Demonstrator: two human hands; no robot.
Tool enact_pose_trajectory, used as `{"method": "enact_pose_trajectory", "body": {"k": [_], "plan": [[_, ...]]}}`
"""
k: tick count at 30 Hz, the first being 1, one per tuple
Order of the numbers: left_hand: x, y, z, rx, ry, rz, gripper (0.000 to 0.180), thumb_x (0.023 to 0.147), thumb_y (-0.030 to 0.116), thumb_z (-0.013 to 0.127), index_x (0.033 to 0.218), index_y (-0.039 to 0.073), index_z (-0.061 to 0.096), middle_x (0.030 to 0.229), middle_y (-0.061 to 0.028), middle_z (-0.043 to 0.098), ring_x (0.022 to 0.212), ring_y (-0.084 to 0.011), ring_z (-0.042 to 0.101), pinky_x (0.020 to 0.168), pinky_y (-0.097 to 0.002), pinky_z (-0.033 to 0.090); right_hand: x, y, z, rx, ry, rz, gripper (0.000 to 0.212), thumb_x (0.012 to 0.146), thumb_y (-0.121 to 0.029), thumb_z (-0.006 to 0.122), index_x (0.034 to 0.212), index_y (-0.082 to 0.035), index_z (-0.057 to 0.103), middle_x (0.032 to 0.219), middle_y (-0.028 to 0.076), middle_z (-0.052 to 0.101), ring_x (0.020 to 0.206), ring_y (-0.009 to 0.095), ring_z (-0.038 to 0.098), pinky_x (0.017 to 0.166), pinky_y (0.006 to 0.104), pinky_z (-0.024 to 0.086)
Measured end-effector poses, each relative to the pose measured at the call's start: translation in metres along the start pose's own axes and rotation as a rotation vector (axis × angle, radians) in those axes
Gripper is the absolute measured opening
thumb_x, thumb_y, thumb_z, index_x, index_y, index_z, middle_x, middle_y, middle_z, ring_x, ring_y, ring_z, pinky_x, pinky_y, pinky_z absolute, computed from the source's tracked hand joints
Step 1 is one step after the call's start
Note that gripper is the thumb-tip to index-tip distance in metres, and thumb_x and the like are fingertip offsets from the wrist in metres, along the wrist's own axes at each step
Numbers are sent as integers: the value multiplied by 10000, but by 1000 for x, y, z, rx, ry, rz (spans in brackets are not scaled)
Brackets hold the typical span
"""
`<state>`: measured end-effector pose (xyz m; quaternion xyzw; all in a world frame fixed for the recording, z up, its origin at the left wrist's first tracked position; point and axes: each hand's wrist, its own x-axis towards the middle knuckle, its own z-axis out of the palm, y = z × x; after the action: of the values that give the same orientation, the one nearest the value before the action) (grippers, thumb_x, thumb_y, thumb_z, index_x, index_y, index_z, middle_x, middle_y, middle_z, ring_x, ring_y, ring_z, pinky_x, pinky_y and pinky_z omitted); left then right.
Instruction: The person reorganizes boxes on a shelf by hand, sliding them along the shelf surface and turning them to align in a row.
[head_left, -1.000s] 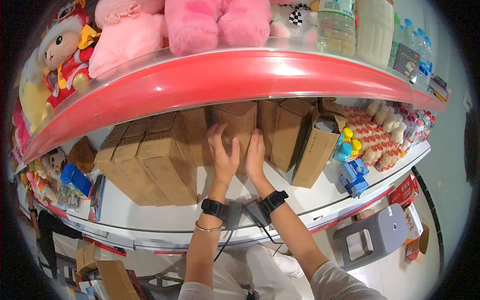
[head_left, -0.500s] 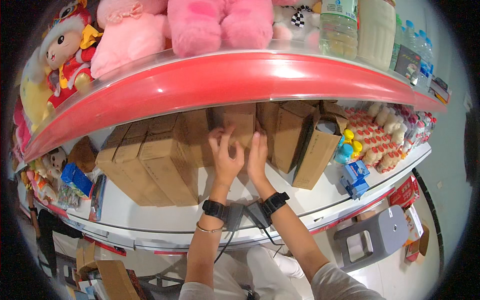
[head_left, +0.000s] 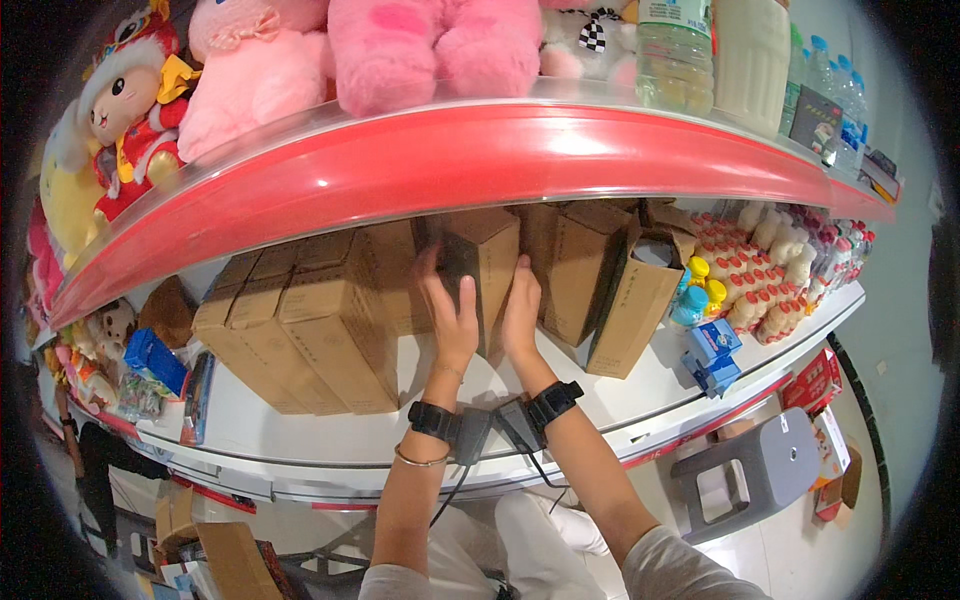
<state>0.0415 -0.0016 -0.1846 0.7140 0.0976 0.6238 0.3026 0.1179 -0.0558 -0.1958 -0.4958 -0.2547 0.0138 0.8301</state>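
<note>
A tall brown cardboard box point(head_left: 497, 262) stands under the red-edged upper shelf, its dark left side and lighter front showing. My left hand point(head_left: 452, 318) lies along its left side, with straight fingers and the thumb raised. Along the right side rests my right hand point(head_left: 521, 312), its fingers extended. The box is held between both hands; the fingertips at the back are partly hidden. To the left is a row of similar cardboard boxes point(head_left: 335, 325). More stand close on the right, including one with an open top point(head_left: 630, 315).
Pink plush toys point(head_left: 390, 55) and large bottles point(head_left: 677, 55) sit on the shelf point(head_left: 480, 155) above. Several small bottles point(head_left: 765, 270) and blue packs point(head_left: 712, 345) are at the right. A grey stool point(head_left: 755, 465) stands below. At lower left, another person's arm point(head_left: 70, 430) shows.
The box between my hands has turned, so its dark left side shows more, and it looks larger. My left fingers have straightened from a curled pose; my right hand has shifted slightly right.
</note>
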Motion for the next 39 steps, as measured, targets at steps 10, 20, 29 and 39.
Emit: {"method": "enact_pose_trajectory", "body": {"k": [10, 20, 29, 39], "plan": [[1, 4, 1, 40, 42, 10, 536, 803, 223, 662, 1176, -26, 368, 1124, -164, 438, 1051, -261, 425, 948, -356, 321, -4, -7, 2, -304, 93, -302, 371, 937, -287, 413, 971, 53, 559, 933, 223, 571, 858, 361, 540, 795, 398, 405], [5, 18, -7, 77, 8, 205, 371, 808, 171, 599, 1119, 22, 462, 1249, -230, 321, 1166, -374, 338, 995, -443, 270, -15, -12, 15, -209, 64, -202, 460, 939, -383, 402, 956, 48, 562, 920, 183, 582, 839, 266, 545, 778, 361, 408], [3, 36, -8, 281, 38, 246, 442, 757, 117, 657, 1189, 122, 562, 1295, -217, 261, 1168, -368, 336, 963, -431, 315, -5, 8, 8, 158, -281, 165, 395, 944, -334, 380, 1000, 23, 539, 926, 167, 583, 859, 244, 542, 769, 361, 427], [5, 30, -4, 431, 140, 273, 534, 743, 168, 702, 1211, 87, 458, 1295, -238, 274, 1183, -377, 288, 970, -480, 255, -5, 6, 2, -495, -277, -110, 360, 903, -243, 400, 1107, 34, 505, 885, 232, 592, 801, 409, 574, 714, 471, 448]]}}
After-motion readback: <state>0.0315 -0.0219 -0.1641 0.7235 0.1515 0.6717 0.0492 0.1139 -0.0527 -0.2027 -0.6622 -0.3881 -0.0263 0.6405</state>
